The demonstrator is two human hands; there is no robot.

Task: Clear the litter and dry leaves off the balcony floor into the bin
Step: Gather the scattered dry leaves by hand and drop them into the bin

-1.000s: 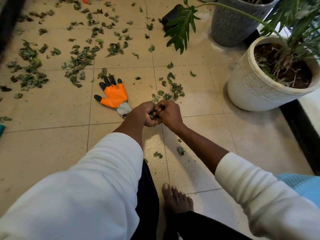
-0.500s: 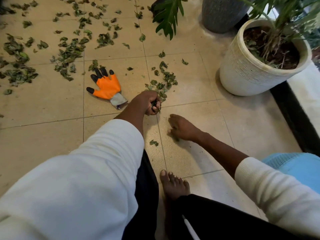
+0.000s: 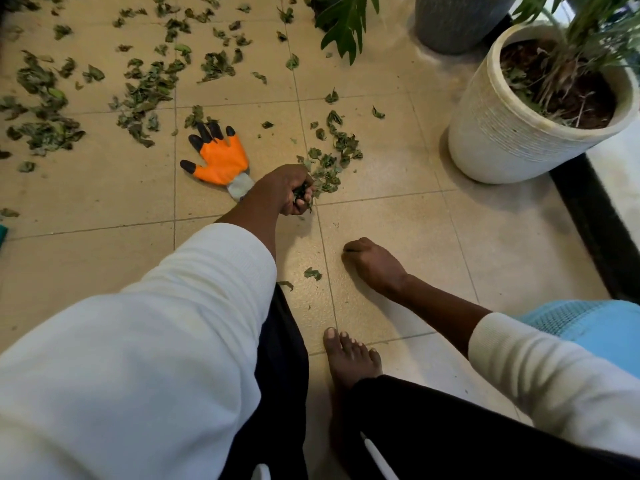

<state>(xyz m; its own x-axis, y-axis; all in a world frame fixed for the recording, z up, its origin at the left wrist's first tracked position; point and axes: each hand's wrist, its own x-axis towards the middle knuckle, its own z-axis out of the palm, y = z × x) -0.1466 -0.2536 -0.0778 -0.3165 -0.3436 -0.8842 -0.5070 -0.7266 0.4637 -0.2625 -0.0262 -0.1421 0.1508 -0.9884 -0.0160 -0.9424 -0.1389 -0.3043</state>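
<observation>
Leaves (image 3: 329, 168) lay all over the floor (image 3: 398, 216) when I looked. My left hand (image 3: 289, 188) squeezed a bunch of them beside the orange glove (image 3: 221, 161). My right hand (image 3: 372, 263) was curled on the near tiles, and I could not tell if it held anything.

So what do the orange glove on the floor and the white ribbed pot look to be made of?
Orange glove with black fingertips: likely knit fabric with a matte rubbery coating; grey knit cuff shows. White ribbed plant pot: probably ceramic or cement, matte, with fine horizontal ridges and a smooth rim; plastic can't be ruled out.
</observation>
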